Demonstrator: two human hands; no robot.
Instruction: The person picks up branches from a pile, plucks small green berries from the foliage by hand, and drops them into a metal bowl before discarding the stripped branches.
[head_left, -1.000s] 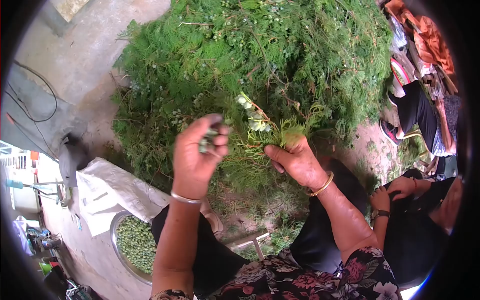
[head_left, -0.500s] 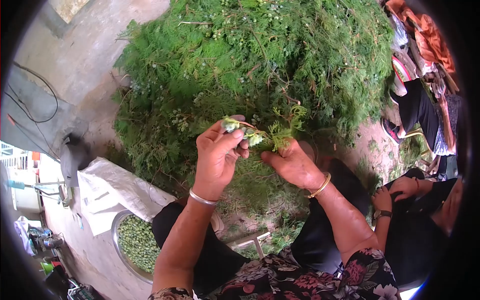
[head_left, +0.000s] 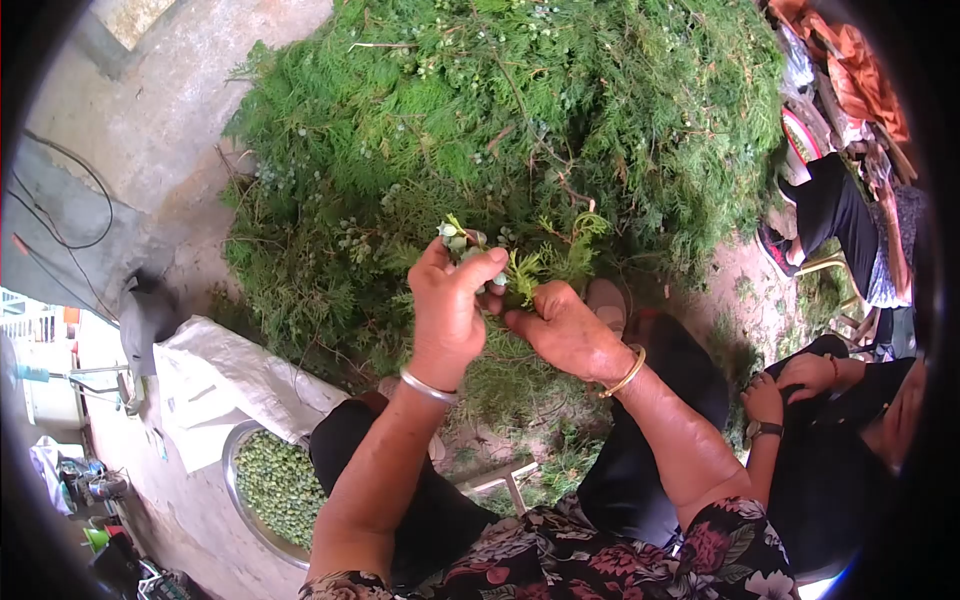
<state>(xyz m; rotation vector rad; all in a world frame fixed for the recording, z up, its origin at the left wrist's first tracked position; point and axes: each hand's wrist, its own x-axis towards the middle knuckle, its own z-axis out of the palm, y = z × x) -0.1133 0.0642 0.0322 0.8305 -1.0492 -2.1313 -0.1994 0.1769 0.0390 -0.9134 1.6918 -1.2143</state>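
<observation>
Head view: left hand (head_left: pixel 450 310) has thumb and fingertips pressed together on a small cluster of pale green cones (head_left: pixel 455 238) at the tip of a sprig (head_left: pixel 522 268). The right hand (head_left: pixel 560 330) is closed round the sprig's lower stem, and the two hands are almost touching. The sprig is held up in front of the knees, just above the near edge of the big pile of green branches (head_left: pixel 520 110). Judgement: the sprig is very light. Its foliage is soft and feathery and will bend or tear, while the thin woody stem is the stiffer part, so the stem is the place to hold it. The cones look small, firm and a bit knobbly, so they are easy to pinch but also easy to drop. A silver bangle (head_left: pixel 428 388) sits on the left wrist and a gold one (head_left: pixel 625 372) on the right. A metal bowl (head_left: pixel 228 470) of loose green cones sits down-left by the left thigh, touching a white sack (head_left: pixel 230 385). In the way: the left forearm and knee lie between the hands and the bowl, and the pile crowds the front. The foliage behind the sprig is the same colour, so its outline is hard to pick out. Another person's hand (head_left: pixel 762 398) rests on a knee at the right, well apart from the sprig.
</observation>
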